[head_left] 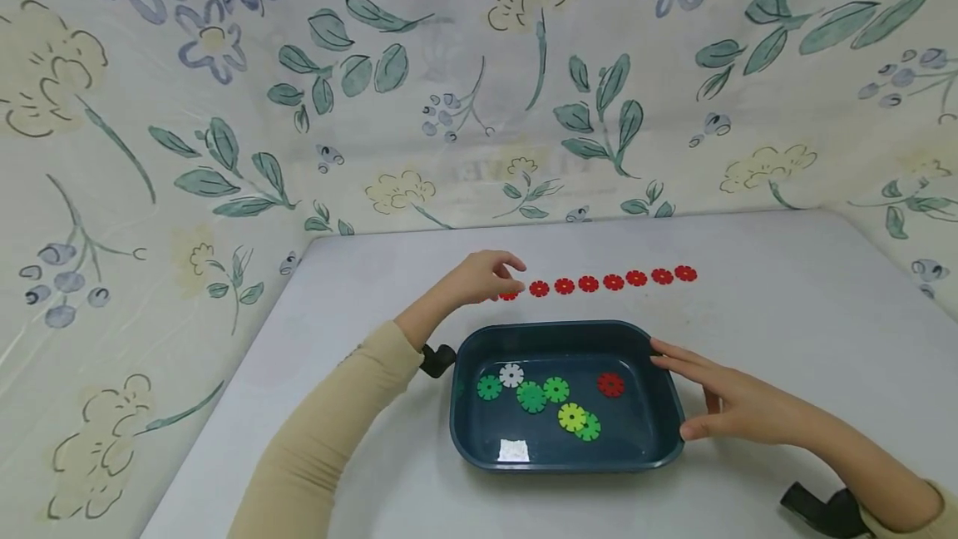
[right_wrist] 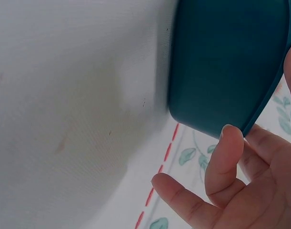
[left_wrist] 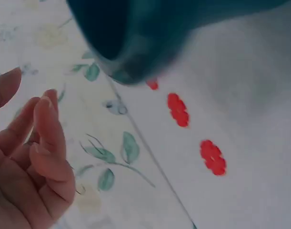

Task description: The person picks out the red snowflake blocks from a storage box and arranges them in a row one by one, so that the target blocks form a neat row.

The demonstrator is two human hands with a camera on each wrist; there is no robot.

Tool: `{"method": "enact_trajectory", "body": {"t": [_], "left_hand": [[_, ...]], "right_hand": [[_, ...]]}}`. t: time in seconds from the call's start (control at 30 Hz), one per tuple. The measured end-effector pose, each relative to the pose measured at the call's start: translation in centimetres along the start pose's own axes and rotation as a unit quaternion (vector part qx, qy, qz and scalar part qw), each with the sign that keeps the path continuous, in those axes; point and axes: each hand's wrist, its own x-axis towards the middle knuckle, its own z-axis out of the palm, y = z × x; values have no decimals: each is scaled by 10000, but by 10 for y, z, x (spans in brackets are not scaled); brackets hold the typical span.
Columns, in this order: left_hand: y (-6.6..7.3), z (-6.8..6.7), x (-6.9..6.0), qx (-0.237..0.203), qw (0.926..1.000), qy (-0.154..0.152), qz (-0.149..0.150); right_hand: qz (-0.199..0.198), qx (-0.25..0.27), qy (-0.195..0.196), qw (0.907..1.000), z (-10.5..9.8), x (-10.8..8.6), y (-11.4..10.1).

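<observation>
Several red flower-shaped discs [head_left: 588, 284] form a row on the white table, ending at the left with a disc [head_left: 509, 295] partly covered by my left hand [head_left: 482, 277]. The thumb and index finger of that hand are parted just above it. In the left wrist view the left hand [left_wrist: 33, 162] has loosely bent fingers and nothing visible between them. My right hand [head_left: 748, 402] rests its fingertips and thumb on the right end of a dark teal tray [head_left: 569, 462]. In the right wrist view, fingers of the right hand [right_wrist: 259, 181] touch the tray's rim and outer wall.
Inside the tray lie green discs [head_left: 531, 398], a yellow-green disc [head_left: 572, 417], a white disc [head_left: 511, 375] and a red disc [head_left: 610, 385]. A floral-patterned sheet [head_left: 449, 106] rises behind the white table [head_left: 786, 314] and along its sides.
</observation>
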Motion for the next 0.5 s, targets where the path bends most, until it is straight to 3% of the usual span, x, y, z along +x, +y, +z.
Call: {"method": "enact_trajectory", "body": {"t": [0.1, 0.27, 0.5], "left_hand": [[18, 3, -7, 139, 9992, -196, 307], [43, 14, -14, 5, 9962, -510, 712], [59, 50, -12, 205, 9915, -882, 933]], "right_hand": [[-40, -29, 9, 10000, 0, 0, 1], [-40, -87, 34, 9999, 0, 0, 1], [147, -14, -25, 9999, 0, 1, -1]]}}
